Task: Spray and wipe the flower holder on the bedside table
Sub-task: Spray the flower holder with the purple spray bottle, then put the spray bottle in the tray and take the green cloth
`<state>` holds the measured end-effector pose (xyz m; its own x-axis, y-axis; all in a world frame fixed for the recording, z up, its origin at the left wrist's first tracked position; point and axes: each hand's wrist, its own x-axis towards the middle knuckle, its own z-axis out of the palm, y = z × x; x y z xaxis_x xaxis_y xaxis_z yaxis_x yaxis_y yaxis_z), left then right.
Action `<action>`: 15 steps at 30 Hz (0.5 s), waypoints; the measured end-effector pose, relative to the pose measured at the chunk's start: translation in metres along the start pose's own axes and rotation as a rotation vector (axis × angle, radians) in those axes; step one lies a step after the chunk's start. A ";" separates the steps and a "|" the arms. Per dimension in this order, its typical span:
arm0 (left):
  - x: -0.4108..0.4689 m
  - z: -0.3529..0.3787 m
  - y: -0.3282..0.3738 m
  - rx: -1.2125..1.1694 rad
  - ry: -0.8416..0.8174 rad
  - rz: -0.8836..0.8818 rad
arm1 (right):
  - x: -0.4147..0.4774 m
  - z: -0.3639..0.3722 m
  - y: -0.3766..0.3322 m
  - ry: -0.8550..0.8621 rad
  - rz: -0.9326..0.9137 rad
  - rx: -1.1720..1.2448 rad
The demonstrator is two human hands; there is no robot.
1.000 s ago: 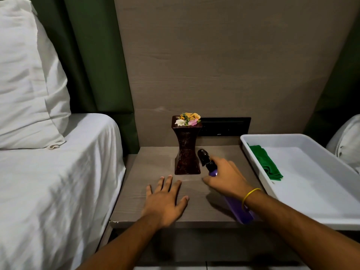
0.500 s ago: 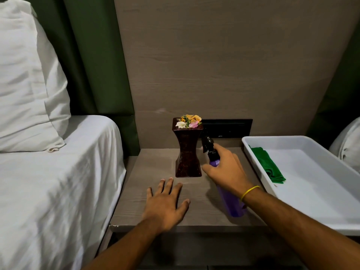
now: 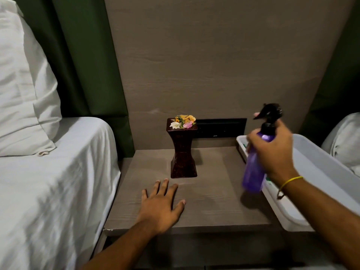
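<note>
A dark brown flower holder [image 3: 183,152] with a narrow waist stands upright at the back of the bedside table [image 3: 214,191], with small orange, white and pink flowers [image 3: 183,121] on top. My left hand [image 3: 161,207] lies flat on the table in front of it, fingers spread, holding nothing. My right hand [image 3: 272,151] grips a purple spray bottle [image 3: 253,172] with a black trigger head, lifted above the table's right side, to the right of the holder, nozzle pointing left. A green cloth in the tray is almost wholly hidden behind the bottle and hand.
A white plastic tray [image 3: 311,164] sits at the table's right edge. A bed with a white sheet [image 3: 58,182] and a pillow [image 3: 25,94] borders the left. A black socket panel [image 3: 222,127] is on the wall behind the holder. Another pillow [image 3: 342,141] lies far right.
My right hand has raised the spray bottle and carried it right, from beside the holder to above the tray's edge. My left hand has stayed flat on the table.
</note>
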<state>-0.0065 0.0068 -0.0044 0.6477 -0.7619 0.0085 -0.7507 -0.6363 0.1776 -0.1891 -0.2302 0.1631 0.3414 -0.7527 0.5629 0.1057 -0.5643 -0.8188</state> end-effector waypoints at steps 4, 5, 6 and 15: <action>0.000 -0.001 -0.001 0.000 -0.011 -0.001 | 0.034 -0.045 0.020 0.111 0.053 -0.055; 0.001 0.000 -0.001 -0.001 -0.016 0.004 | 0.036 -0.055 0.028 0.128 0.063 -0.082; 0.000 0.000 -0.002 -0.001 -0.019 0.008 | 0.034 -0.062 0.036 0.131 0.075 -0.107; 0.002 0.002 -0.002 -0.008 -0.023 0.014 | -0.004 -0.100 0.097 0.173 0.107 -0.229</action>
<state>-0.0039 0.0065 -0.0066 0.6339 -0.7733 -0.0120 -0.7586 -0.6247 0.1852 -0.2739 -0.3158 0.0924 0.1730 -0.8477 0.5015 -0.1419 -0.5253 -0.8390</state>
